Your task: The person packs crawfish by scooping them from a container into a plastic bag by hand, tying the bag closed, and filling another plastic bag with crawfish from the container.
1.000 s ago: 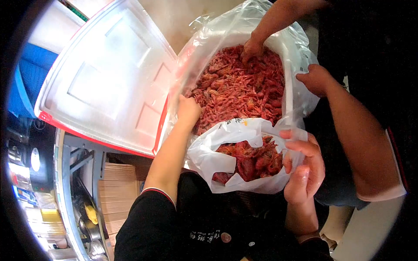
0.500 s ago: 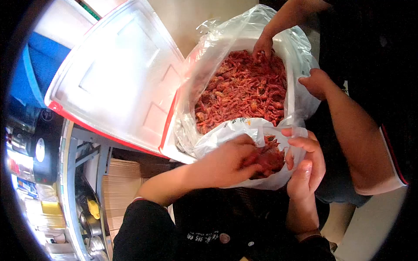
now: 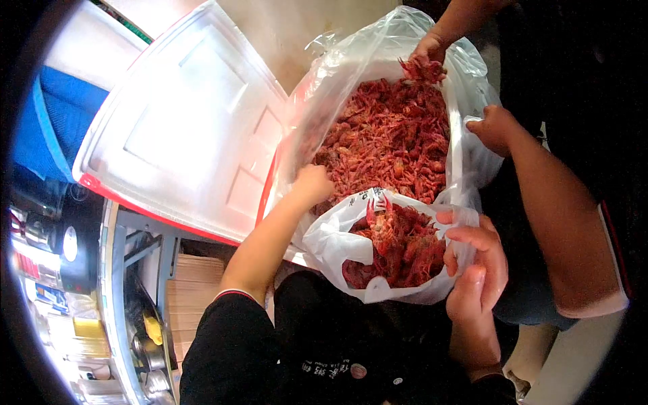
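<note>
A white plastic bag (image 3: 337,250) holds several red crayfish (image 3: 398,246) and sits at the near end of the cooler. My right hand (image 3: 476,263) pinches the bag's right rim between thumb and fingers. At the left edge of the big heap of crayfish (image 3: 391,135), my left hand (image 3: 314,183) is curled closed, its fingertips hidden. The heap lies in a large clear liner bag (image 3: 466,74) inside a white foam cooler (image 3: 295,255). A co-worker's hand (image 3: 428,50) holds crayfish above the heap's far end; their other hand (image 3: 496,129) grips the liner's right side.
The cooler's white lid (image 3: 182,121), edged in red, stands open on the left. Beyond it are a blue mesh item (image 3: 64,121) and a metal rack (image 3: 111,283) with containers. Light brown stacked material (image 3: 194,287) sits below. The co-worker stands close on the right.
My left hand has left the small bag and moved up-left to the heap, uncovering the crayfish in the bag. The co-worker's hand has risen from the heap with crayfish. My right hand stays put.
</note>
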{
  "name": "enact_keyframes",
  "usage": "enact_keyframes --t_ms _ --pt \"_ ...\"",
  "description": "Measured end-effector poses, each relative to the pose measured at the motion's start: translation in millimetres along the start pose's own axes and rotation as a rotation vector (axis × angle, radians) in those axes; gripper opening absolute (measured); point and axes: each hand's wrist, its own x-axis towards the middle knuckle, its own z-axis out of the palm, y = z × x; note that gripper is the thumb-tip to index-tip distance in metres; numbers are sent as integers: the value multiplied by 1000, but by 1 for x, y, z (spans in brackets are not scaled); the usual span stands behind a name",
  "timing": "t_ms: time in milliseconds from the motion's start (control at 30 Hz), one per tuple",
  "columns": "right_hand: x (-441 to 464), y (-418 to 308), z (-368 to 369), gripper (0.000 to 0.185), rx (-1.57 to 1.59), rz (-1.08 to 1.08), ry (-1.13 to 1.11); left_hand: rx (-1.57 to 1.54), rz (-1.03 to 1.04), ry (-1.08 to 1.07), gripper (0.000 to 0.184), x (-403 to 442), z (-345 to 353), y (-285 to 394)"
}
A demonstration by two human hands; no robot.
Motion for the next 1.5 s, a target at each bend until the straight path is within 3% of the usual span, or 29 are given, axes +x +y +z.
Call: enact_keyframes --t_ms 67,133,200,233,333,467,600,667,700,800,867,900,933,1000,1067,1133,1167,1233,1333,1400,1433,1467,1500 --pt "1 -2 -2 45 12 42 -18 179 -88 170 28 -20 -33 -5" --pt "2 -1 0 46 26 82 -42 99 -135 266 38 -4 -14 -29" --pt "4 3 3 46 21 34 -21 132 -41 632 53 -3 -10 -31" --pt "4 5 3 46 18 19 -16 129 -43 630 53 1 -9 -32" --pt "6 7 3 47 -13 8 -26 25 134 178 71 23 -12 -32" --pt "5 5 2 46 -25 21 -40 -18 182 90 67 43 -6 -42" --pt "6 7 2 45 -11 20 -46 -100 130 78 55 37 -11 -41" --pt "6 5 2 44 5 19 -47 91 420 329 41 27 -2 -50" --pt "7 4 2 43 21 24 -53 92 424 327 41 18 -9 -44" --pt "5 1 0 42 22 65 -73 -100 340 432 36 2 -29 -32" --pt "5 3 1 42 6 35 -68 -615 104 333 26 18 -20 -45" --pt "5 3 1 42 -3 19 -65 -979 74 187 20 5 -36 -32" --pt "5 4 1 41 -11 2 -62 -980 76 189 20 0 -40 -27" --pt "5 4 0 41 0 5 -65 -1671 -26 -27 19 -6 -45 -18" --pt "5 4 0 41 12 5 -60 -1764 -18 -62 18 -16 -54 -10" --pt "5 3 1 41 21 9 -55 -1832 25 -254 22 -31 -69 -2" --pt "4 2 1 41 20 21 -62 -1835 28 -253 22 -42 -77 5" --pt "4 1 0 41 12 27 -76 -1787 267 -463 24 -65 -88 24" --pt "0 1 1 41 -6 -46 -62 -1241 381 -512 20 -115 -97 70" --pt "-3 0 2 42 32 -17 -25 -879 952 -227 25 -139 -84 96" --pt "-5 2 2 56 -10 -27 -50 -683 985 -184 32 -154 -87 102" --pt "-5 -1 3 56 -4 -34 -65 -509 1064 145 38 -166 -80 101" --pt "-6 -6 3 56 19 12 -47 -507 1111 173 38 -165 -86 97"
